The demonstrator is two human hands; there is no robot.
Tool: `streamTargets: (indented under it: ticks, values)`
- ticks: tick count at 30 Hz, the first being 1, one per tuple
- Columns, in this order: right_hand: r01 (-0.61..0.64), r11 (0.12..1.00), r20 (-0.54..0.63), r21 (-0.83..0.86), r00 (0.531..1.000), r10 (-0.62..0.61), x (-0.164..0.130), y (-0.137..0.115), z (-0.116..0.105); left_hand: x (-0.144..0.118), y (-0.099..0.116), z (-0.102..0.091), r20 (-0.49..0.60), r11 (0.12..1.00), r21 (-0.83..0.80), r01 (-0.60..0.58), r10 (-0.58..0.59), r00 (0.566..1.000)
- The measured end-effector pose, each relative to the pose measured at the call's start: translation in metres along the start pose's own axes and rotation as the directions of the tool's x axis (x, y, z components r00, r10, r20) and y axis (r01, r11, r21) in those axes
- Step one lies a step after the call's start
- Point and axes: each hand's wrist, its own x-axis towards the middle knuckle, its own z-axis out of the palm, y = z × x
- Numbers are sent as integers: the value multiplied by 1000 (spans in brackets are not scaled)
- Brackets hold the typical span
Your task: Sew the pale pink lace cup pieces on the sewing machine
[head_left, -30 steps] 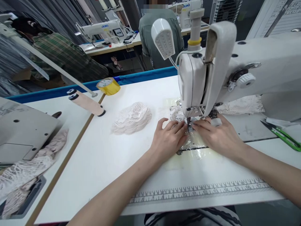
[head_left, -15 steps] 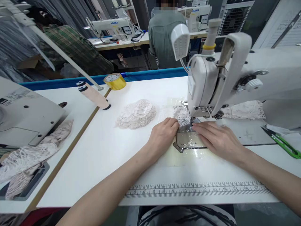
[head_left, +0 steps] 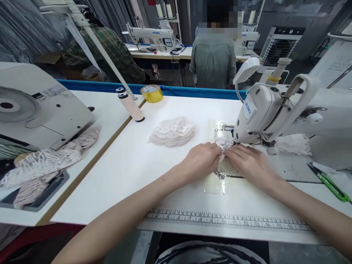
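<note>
White table [head_left: 165, 172] with printed ruler [head_left: 228, 221], sewing workshop behind.

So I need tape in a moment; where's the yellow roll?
In the head view the yellow tape roll lies at the table's far edge, left of centre, just right of the pink thread spool.

Left hand [head_left: 202, 158] and right hand [head_left: 246, 163] sit closer together than half a second ago, fingertips now almost meeting over the lace piece [head_left: 223, 141] just in front of the sewing machine [head_left: 264, 113] head. The metal plate seen between the hands earlier is now mostly covered by them. Less of the lace shows (fingers over its near edge). The view has pulled back and tilted up, so machine and lace stack [head_left: 173, 131] appear shifted right and farther off.
</note>
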Motion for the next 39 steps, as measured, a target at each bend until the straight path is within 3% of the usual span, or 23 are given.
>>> streamTargets:
  ticks: [2,4,5,7,9,11,13,15,16,17,18,22,25,33,37,39]
  values:
    - [-24,997,-21,75,999,26,1,-6,1,-5,-1,-6,14,997,-68,33,-32,999]
    - [-112,948,39,298,994,105,5,-13,-3,-13,-8,-21,104,980,-181,76,-58,993]
    - [-182,881,109,437,983,149,8,-17,-6,-19,-14,-31,172,962,-253,98,-54,984]
    - [-336,662,286,670,940,187,18,-25,-12,-34,-29,-51,311,903,-405,141,-9,950]
    - [-431,438,402,789,901,163,32,-31,-17,-51,-46,-69,411,821,-525,224,13,912]
    - [-447,308,419,840,895,155,51,-37,-17,-66,-64,-82,435,716,-613,333,-46,899]
    - [-420,265,374,868,904,207,75,-42,-12,-72,-82,-91,348,626,-671,397,-207,914]
    - [-378,309,282,873,907,314,102,-45,-2,-66,-102,-95,143,622,-680,387,-405,903]
    - [-375,384,226,844,897,380,116,-45,6,-59,-113,-94,21,660,-653,371,-474,880]
    - [-414,488,183,769,873,452,129,-44,15,-50,-124,-92,-68,722,-584,372,-501,863]
    - [-440,522,164,731,855,492,140,-42,24,-39,-136,-88,-134,778,-499,382,-505,853]
    - [-547,596,145,588,796,587,168,-31,57,-2,-176,-64,-148,828,-380,413,-495,856]
    - [-593,632,139,499,774,617,174,-24,71,6,-193,-46,-158,854,-289,433,-488,858]
    - [-616,669,151,415,772,617,182,-15,85,-10,-197,-33,-237,837,-132,531,-547,803]
    - [-534,722,105,441,829,549,169,-11,88,-19,-182,-32,-327,846,-107,521,-525,785]
    - [-457,763,62,458,872,485,158,-10,88,-25,-170,-33,-349,875,-113,470,-478,806]
